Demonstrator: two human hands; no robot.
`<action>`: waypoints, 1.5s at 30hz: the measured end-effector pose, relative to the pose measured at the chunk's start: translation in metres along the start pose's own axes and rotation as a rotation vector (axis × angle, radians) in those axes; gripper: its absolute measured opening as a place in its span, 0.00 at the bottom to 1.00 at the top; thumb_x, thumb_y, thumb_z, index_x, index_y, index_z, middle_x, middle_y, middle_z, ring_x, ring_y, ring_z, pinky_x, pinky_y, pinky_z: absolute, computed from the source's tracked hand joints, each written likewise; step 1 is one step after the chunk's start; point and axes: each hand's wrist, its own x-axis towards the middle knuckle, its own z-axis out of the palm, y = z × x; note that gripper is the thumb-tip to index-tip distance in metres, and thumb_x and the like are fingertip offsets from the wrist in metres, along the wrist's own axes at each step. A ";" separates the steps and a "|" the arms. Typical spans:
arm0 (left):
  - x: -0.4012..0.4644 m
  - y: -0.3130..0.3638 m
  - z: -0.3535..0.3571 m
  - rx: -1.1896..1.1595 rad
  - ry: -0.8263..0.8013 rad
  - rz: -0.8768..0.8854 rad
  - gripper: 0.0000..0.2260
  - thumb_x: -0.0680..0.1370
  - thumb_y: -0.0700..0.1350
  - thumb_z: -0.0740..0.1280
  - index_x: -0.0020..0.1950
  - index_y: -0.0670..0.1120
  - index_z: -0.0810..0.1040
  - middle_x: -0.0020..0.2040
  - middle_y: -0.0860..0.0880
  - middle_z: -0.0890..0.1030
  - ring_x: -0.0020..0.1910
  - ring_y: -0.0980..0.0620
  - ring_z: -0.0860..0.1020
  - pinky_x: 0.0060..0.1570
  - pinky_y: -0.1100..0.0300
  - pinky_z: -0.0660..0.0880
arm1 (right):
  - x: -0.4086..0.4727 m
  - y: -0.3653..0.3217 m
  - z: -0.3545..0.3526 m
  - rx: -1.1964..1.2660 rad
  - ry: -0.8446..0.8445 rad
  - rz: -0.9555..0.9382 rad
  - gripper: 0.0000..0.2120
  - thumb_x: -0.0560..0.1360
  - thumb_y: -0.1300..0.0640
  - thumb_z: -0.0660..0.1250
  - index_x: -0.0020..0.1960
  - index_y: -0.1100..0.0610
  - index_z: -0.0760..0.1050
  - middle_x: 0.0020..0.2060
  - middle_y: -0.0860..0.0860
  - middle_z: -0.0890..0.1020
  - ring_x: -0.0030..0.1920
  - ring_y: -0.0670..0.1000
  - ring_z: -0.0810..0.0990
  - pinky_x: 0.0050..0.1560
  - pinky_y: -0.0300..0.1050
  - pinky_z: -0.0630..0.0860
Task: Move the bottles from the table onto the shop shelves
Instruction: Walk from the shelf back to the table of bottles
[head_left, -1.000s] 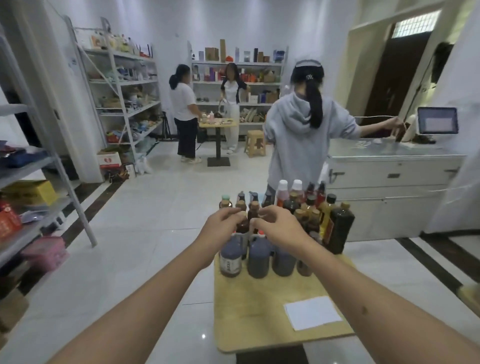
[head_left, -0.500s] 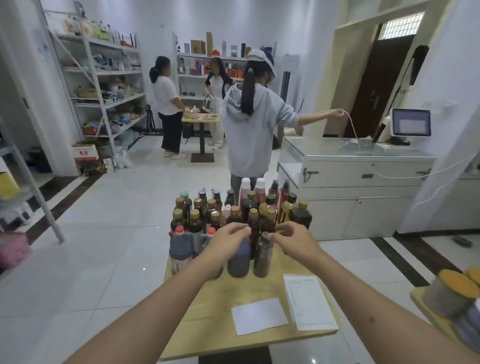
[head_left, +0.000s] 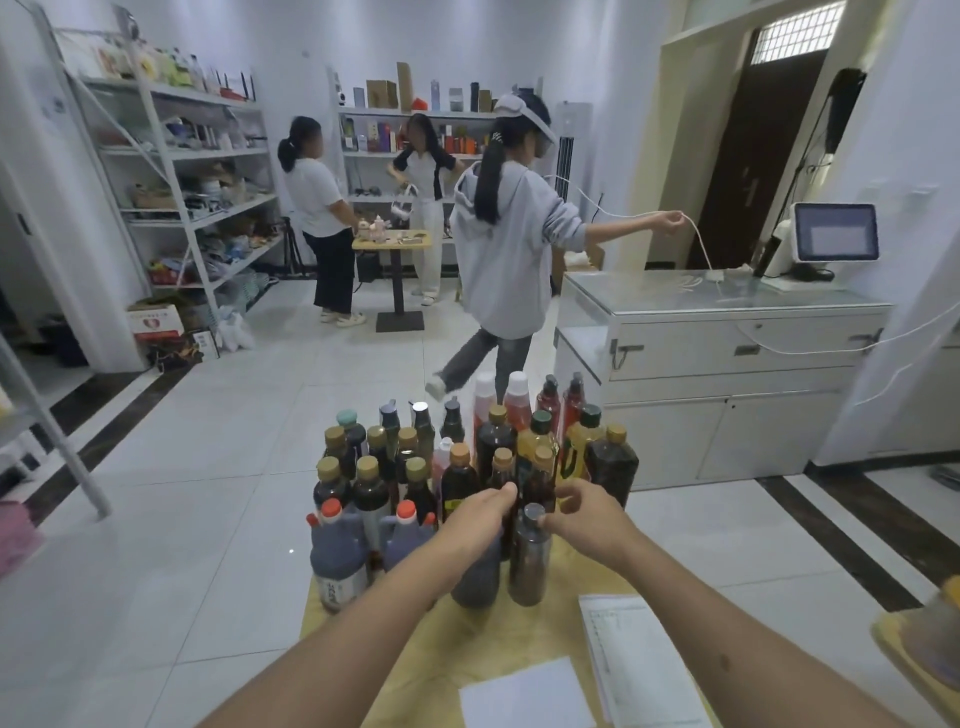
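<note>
Both hands reach over the front bottles on the wooden table (head_left: 467, 644). The left hand (head_left: 475, 522) curls down over a dark bottle (head_left: 475, 582), but I cannot tell if it grips yet. The right hand (head_left: 584, 519) has loose bent fingers touching the silver cap of a brown bottle (head_left: 530, 564), holding nothing. These bottles look full, so heavy, smooth and slippery. Grab low round the neck.

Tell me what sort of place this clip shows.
Probably a small shop: stocked white shelves, a counter with a checkout screen, and a table crowded with sauce bottles.
</note>
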 end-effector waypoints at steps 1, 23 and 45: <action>0.008 -0.001 0.002 0.004 0.000 -0.011 0.23 0.85 0.58 0.55 0.76 0.47 0.70 0.72 0.48 0.74 0.70 0.47 0.72 0.72 0.47 0.68 | 0.006 0.003 0.003 -0.007 -0.011 0.010 0.30 0.74 0.50 0.74 0.73 0.55 0.70 0.57 0.48 0.78 0.56 0.48 0.77 0.50 0.38 0.75; 0.107 -0.013 0.042 0.002 -0.003 -0.133 0.31 0.82 0.66 0.49 0.75 0.48 0.71 0.67 0.48 0.79 0.66 0.49 0.76 0.72 0.48 0.68 | 0.086 0.050 0.046 -0.317 -0.137 -0.115 0.15 0.72 0.46 0.73 0.54 0.45 0.71 0.48 0.45 0.78 0.47 0.47 0.80 0.51 0.50 0.82; 0.055 0.048 0.007 0.090 0.039 0.143 0.23 0.85 0.59 0.50 0.66 0.48 0.76 0.62 0.48 0.80 0.61 0.49 0.77 0.69 0.46 0.71 | 0.053 -0.033 -0.040 0.047 0.004 -0.235 0.12 0.78 0.54 0.71 0.61 0.50 0.74 0.51 0.43 0.79 0.50 0.41 0.77 0.50 0.37 0.75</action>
